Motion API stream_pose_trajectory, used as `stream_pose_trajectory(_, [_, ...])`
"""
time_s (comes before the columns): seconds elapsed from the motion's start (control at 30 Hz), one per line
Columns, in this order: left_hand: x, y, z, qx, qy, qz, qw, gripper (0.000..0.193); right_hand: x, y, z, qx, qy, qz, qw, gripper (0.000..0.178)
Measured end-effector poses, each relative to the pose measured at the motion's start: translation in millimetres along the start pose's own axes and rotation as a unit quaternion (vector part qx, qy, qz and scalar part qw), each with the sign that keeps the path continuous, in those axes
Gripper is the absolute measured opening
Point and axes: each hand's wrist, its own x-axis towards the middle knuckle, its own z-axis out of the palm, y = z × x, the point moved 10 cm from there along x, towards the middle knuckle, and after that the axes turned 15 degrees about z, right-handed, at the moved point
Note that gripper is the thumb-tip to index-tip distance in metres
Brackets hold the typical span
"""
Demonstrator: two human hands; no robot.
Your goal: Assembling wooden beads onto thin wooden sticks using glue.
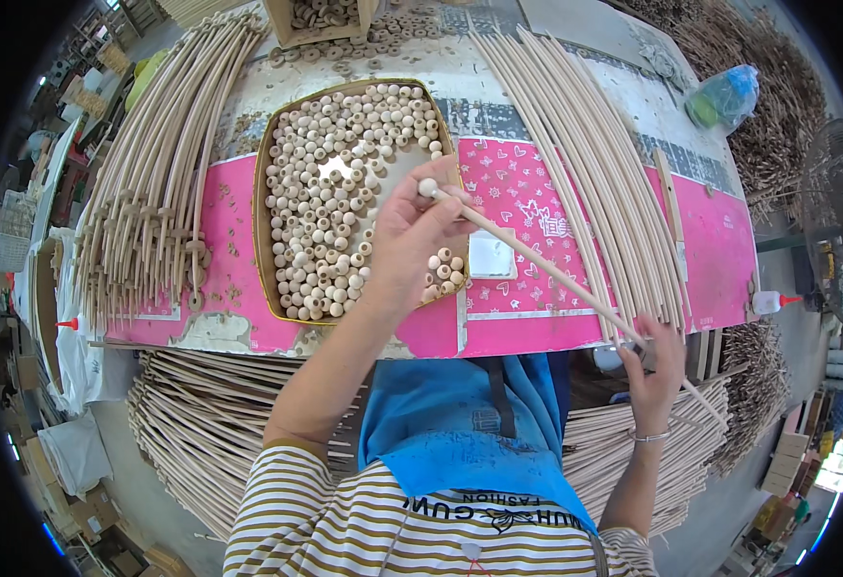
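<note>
My left hand (412, 236) pinches a round wooden bead (428, 188) at the upper end of a long thin wooden stick (546, 267). Lower down to the right, my right hand (656, 370) is closed round the same stick, which slants down past the table edge. Whether the bead is fully seated on the stick, I cannot tell. Beneath my left hand stands a yellow-rimmed tray (260, 207) of many loose beads with drilled holes. A small white square dish (492, 256) lies beside the tray, under the stick.
Bare sticks (585, 163) lie bundled on the table's right. At left, sticks with wooden discs (143, 192) are piled. A wooden box (323, 37) of discs stands at the back. More sticks (220, 423) lie below the table edge. A white bottle (768, 302) with red tip is far right.
</note>
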Motion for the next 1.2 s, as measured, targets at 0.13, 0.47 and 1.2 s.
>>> stream_pose_trajectory(0.13, [8, 8, -5, 0.044, -0.048, -0.007, 0.998, 0.034, -33, 41, 24, 0.140, -0.071, 0.071, 0.985, 0.020])
stream_pose_trajectory(0.47, [15, 6, -7, -0.012, -0.056, 0.001, 0.998, 0.044, -56, 25, 34, 0.149, -0.026, 0.080, 0.985, 0.017])
stream_pose_trajectory(1.2, [-21, -27, 16, 0.229, -0.171, 0.006, 0.958, 0.041, -309, 377, -65, 0.060, 0.344, 0.503, 0.791, 0.030])
